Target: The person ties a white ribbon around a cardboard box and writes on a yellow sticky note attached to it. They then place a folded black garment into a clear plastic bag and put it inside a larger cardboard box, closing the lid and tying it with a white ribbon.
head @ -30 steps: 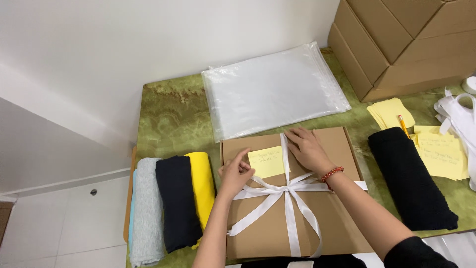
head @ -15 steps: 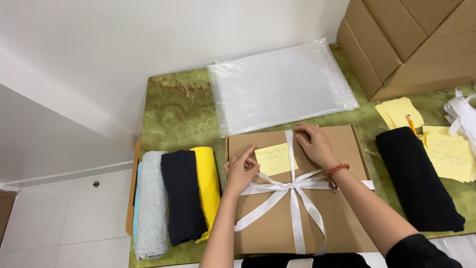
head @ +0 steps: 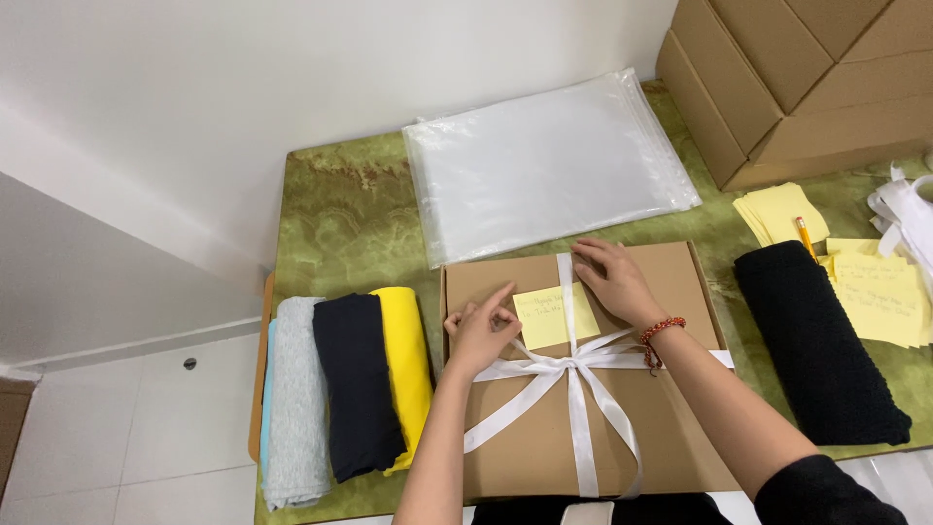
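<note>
A flat brown cardboard box point(head: 671, 292) lies on the green table, tied with a white ribbon point(head: 573, 369) in a bow. A yellow sticky note point(head: 544, 316) is tucked under the ribbon on the lid. My left hand point(head: 479, 331) rests on the lid with a fingertip at the note's left edge. My right hand point(head: 610, 277) lies flat on the lid just right of the ribbon, fingertips beside the note's upper right corner; a red bead bracelet is on that wrist.
Folded grey, black and yellow cloths point(head: 350, 394) lie left of the box. A clear plastic bag point(head: 544, 165) lies behind it. A black folded cloth point(head: 816, 340), yellow notes point(head: 880, 297), a pencil point(head: 805, 236) and cardboard boxes point(head: 807, 78) are at the right.
Both hands have stayed on the lid around the yellow note, with the left fingers shifting slightly at its edge. The camera view has shifted a little.
</note>
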